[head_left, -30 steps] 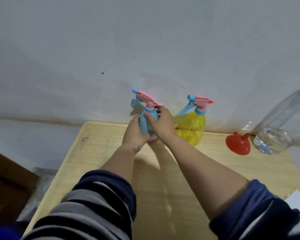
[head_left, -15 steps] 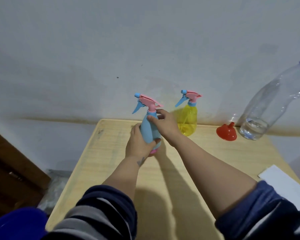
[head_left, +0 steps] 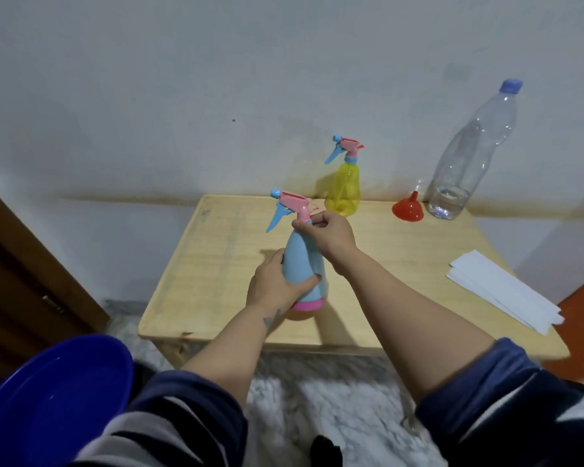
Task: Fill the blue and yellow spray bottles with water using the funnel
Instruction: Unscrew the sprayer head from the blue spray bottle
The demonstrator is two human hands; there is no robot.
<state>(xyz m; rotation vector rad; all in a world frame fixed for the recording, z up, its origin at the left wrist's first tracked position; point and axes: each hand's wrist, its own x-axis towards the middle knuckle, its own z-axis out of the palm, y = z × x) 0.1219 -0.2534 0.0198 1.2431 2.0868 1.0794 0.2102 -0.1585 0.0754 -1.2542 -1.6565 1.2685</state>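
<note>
The blue spray bottle (head_left: 302, 257) with a pink base and pink trigger head is held above the wooden table (head_left: 223, 264) near its front edge. My left hand (head_left: 273, 284) wraps around its lower body. My right hand (head_left: 327, 230) pinches the collar at its neck, just under the spray head. The yellow spray bottle (head_left: 344, 187) stands upright at the back of the table by the wall. To its right a red funnel (head_left: 408, 208) rests mouth down. A large clear water bottle (head_left: 469, 156) with a blue cap stands beside the funnel, with a little water at the bottom.
White paper sheets (head_left: 499, 288) lie on the table's right side. A blue plastic basin (head_left: 51, 402) sits low at the left near my lap. A brown wooden door or cabinet (head_left: 21, 284) is at the left. The wall runs right behind the table.
Both hands have brought the blue spray bottle from the back of the table, beside the yellow one, toward the front edge. My view has pulled back, showing the basin and the floor.
</note>
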